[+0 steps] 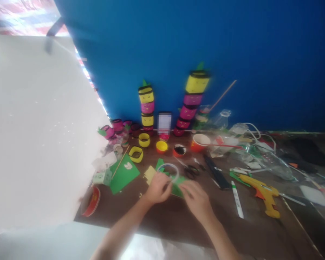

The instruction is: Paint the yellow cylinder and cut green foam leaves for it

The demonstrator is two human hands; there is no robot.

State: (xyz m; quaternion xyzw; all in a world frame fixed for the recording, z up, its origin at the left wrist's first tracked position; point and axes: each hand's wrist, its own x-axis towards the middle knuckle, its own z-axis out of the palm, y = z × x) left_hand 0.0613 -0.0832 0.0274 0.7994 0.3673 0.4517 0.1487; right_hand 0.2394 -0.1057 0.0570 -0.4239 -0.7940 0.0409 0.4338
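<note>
Your two bare forearms are hanging over the near edge of the dark brown table (162,220), and both hands are working close together, set in from the middle of that edge. Your left hand (159,187) is curling its fingers narrowly against the near side of a clear, whitish round ring (177,172), seemingly holding it upright or tilted; blur is hiding which. Your right hand (196,196) is hovering just to the right, thumb and fingertips drawn nearly together, and you're giving us no clear look at whether anything thin is sitting between them. Bright green flat pieces (177,189) are lying under and between your hands, with pale yellow paper scraps (150,174) resting just left.

Now the dangers! Should that left grip be loosening, the ring could be rolling away towards the back edge. Dragging wrists could be creasing or shifting those green pieces. Black-handled scissors (191,171) are lying just beyond your right hand, so a careless forward push could be knocking them. Over towards the right edge, a yellow glue gun (264,193) is lying on its side; if it's hot, which isn't showing, a wide right swing could be risking a burn. By the front left corner, a red curved band (92,202) is standing where a stray elbow could be tipping it off.
</note>
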